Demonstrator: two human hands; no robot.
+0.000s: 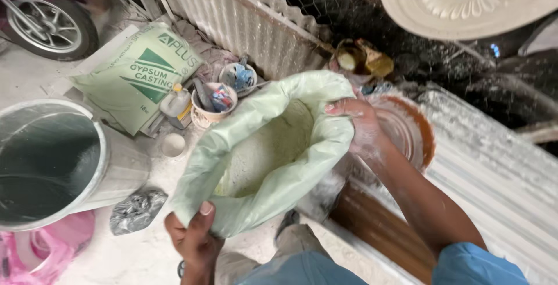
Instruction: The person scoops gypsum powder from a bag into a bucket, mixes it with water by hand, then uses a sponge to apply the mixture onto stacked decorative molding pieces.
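a: where does the left hand point(195, 235) sit?
b: at the near, lower edge of the pale green bag point(261, 145), thumb up over the rim, fingers curled shut on it.
a: and the right hand point(357, 122)?
b: at the bag's far rim, dusted white, fingers pinching, forearm stretched out.
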